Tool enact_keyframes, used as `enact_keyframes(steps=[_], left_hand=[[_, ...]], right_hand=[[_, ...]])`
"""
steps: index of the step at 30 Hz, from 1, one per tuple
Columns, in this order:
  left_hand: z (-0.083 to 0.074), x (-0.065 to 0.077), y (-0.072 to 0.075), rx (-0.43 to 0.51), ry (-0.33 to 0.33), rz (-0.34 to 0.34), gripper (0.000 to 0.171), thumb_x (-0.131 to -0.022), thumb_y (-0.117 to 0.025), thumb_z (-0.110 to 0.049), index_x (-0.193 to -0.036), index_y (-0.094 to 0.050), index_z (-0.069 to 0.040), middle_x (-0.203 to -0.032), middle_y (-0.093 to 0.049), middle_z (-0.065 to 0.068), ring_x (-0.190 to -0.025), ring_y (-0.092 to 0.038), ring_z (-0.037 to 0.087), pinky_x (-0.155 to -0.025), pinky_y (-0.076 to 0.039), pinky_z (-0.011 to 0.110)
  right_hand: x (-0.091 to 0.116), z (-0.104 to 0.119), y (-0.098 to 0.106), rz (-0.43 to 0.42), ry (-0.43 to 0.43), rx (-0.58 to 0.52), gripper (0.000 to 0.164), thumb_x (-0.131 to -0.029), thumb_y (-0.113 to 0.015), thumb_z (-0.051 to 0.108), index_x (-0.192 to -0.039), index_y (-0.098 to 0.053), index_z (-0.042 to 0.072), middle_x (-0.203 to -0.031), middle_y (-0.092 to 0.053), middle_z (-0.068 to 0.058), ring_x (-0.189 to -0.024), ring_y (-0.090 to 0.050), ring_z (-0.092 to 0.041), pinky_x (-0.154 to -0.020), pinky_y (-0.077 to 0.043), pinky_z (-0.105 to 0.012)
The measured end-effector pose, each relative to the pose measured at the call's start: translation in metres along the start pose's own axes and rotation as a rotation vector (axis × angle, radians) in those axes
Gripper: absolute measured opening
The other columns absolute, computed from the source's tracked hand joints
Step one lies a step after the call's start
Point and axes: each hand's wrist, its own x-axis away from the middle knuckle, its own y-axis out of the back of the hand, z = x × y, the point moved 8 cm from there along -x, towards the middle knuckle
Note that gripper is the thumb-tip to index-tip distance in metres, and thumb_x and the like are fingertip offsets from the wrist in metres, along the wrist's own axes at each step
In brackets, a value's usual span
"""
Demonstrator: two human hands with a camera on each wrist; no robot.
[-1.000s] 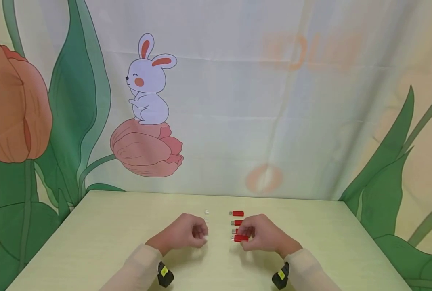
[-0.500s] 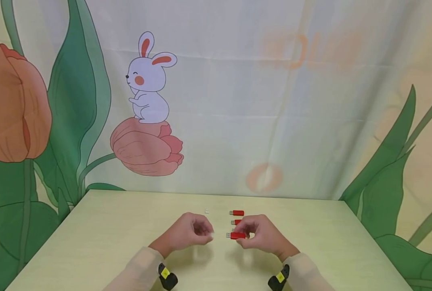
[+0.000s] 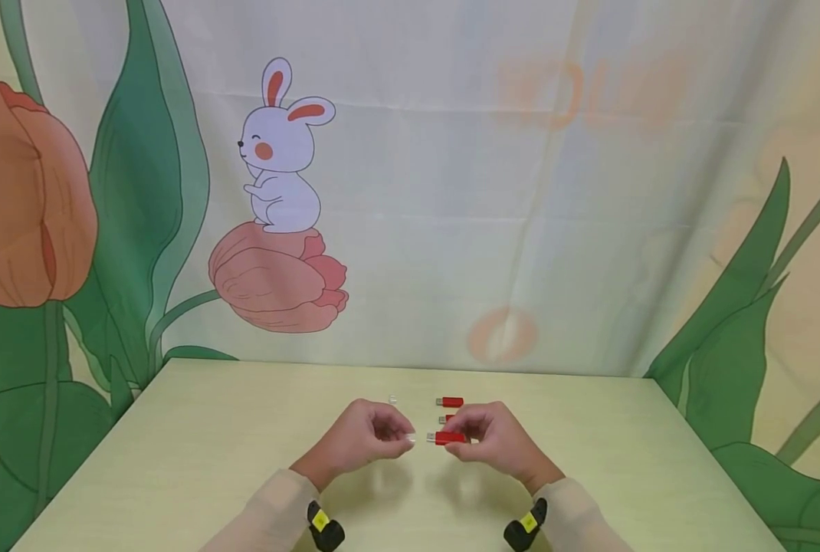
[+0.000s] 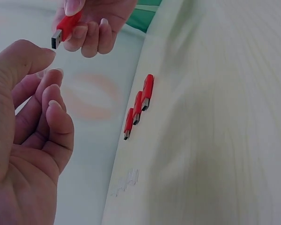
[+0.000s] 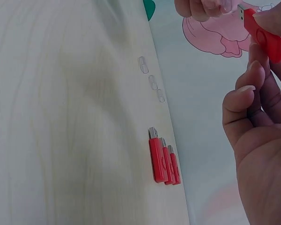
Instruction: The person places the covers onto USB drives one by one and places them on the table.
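Just above the table, my left hand [image 3: 363, 437] pinches a small clear plastic cap [image 3: 411, 437] between thumb and fingertips. Facing it, my right hand [image 3: 498, 435] holds a red USB flash drive [image 3: 447, 438] by its body, with the bare metal plug [image 4: 56, 39] pointing left at the cap. A narrow gap separates cap and plug. Three more red USB flash drives [image 5: 157, 157] lie in a row on the table, partly hidden by my right hand in the head view. Three clear caps [image 5: 152, 82] lie in a line beyond them in the right wrist view.
The pale wooden table [image 3: 196, 452] ends at a hanging cloth [image 3: 410, 230] printed with a rabbit and tulips. A black device with a yellow mark [image 3: 323, 525] is strapped at my left wrist, and a similar one [image 3: 526, 525] at my right.
Both hands have moved inward and slightly up, so the cap and the USB flash drive's plug are now closer together. The drives and caps on the table have stayed put.
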Motion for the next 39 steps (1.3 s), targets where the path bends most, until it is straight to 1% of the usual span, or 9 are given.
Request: enact_keyframes(steps=[5,10,17,20,23,29,33,39], left_hand=[[-0.0024,-0.0006,0.0,-0.018,0.01,-0.017,0.02,-0.086,-0.083,-0.018,-0.101,-0.079,-0.005,-0.083,-0.073,0.001,-0.07,-0.059,0.009,-0.064,-0.052,0.02],[-0.0052,-0.001,-0.001,-0.023,0.006,-0.022,0.017,-0.086,-0.083,-0.017,-0.1,-0.079,-0.008,-0.084,-0.073,0.001,-0.071,-0.059,0.011,-0.063,-0.052,0.02],[-0.0068,-0.0017,-0.0026,-0.019,-0.008,-0.026,0.019,-0.087,-0.082,-0.016,-0.102,-0.079,-0.005,-0.085,-0.073,0.002,-0.073,-0.061,0.012,-0.063,-0.052,0.02],[-0.008,-0.0013,-0.0029,-0.016,-0.009,-0.028,0.017,-0.087,-0.082,-0.016,-0.101,-0.079,-0.007,-0.085,-0.073,0.002,-0.073,-0.062,0.013,-0.064,-0.053,0.02],[-0.0087,-0.0008,-0.0032,-0.012,-0.011,-0.028,0.014,-0.087,-0.082,-0.015,-0.1,-0.079,-0.009,-0.086,-0.074,0.003,-0.073,-0.062,0.012,-0.064,-0.053,0.02],[-0.0085,-0.0007,-0.0039,-0.014,-0.019,-0.026,0.013,-0.087,-0.082,-0.015,-0.099,-0.079,-0.01,-0.086,-0.074,0.003,-0.073,-0.062,0.012,-0.064,-0.053,0.02],[-0.0083,-0.0009,-0.0039,-0.01,-0.017,-0.027,0.012,-0.087,-0.082,-0.017,-0.098,-0.079,-0.012,-0.086,-0.074,0.003,-0.073,-0.061,0.012,-0.064,-0.053,0.02],[-0.0079,-0.0016,-0.0045,-0.006,-0.023,-0.028,0.012,-0.087,-0.082,-0.017,-0.098,-0.079,-0.014,-0.086,-0.073,0.002,-0.072,-0.061,0.011,-0.063,-0.052,0.02]], right_hand=[[-0.0003,0.0023,-0.0005,-0.003,0.0,-0.023,0.018,-0.083,-0.082,0.003,-0.101,-0.077,0.004,-0.095,-0.076,-0.015,-0.079,-0.067,-0.009,-0.071,-0.056,-0.022],[-0.0004,0.0039,-0.0017,-0.002,-0.001,-0.042,0.019,-0.084,-0.081,0.002,-0.102,-0.077,0.002,-0.097,-0.075,-0.021,-0.078,-0.068,-0.009,-0.07,-0.057,-0.022],[-0.001,0.0075,-0.0036,0.001,0.008,-0.038,0.018,-0.084,-0.081,0.003,-0.102,-0.077,0.001,-0.097,-0.075,-0.018,-0.078,-0.067,-0.01,-0.07,-0.057,-0.024],[-0.0015,0.008,-0.0041,-0.002,0.003,-0.042,0.018,-0.084,-0.08,0.003,-0.102,-0.077,0.001,-0.096,-0.075,-0.016,-0.078,-0.067,-0.009,-0.07,-0.057,-0.023],[-0.002,0.0074,-0.005,-0.005,-0.011,-0.057,0.017,-0.084,-0.081,0.002,-0.101,-0.077,0.001,-0.097,-0.075,-0.016,-0.077,-0.067,-0.009,-0.069,-0.057,-0.022],[-0.0024,0.0058,-0.0065,-0.005,-0.012,-0.073,0.017,-0.084,-0.08,0.001,-0.1,-0.077,0.0,-0.097,-0.074,-0.02,-0.076,-0.067,-0.008,-0.069,-0.056,-0.021],[-0.0025,0.0051,-0.0064,-0.003,-0.007,-0.064,0.016,-0.084,-0.08,0.002,-0.1,-0.077,0.001,-0.097,-0.074,-0.022,-0.077,-0.067,-0.008,-0.07,-0.057,-0.021],[-0.0018,0.0049,-0.0055,-0.005,-0.023,-0.053,0.017,-0.084,-0.081,0.004,-0.101,-0.077,0.001,-0.098,-0.074,-0.023,-0.077,-0.067,-0.008,-0.07,-0.057,-0.021]])
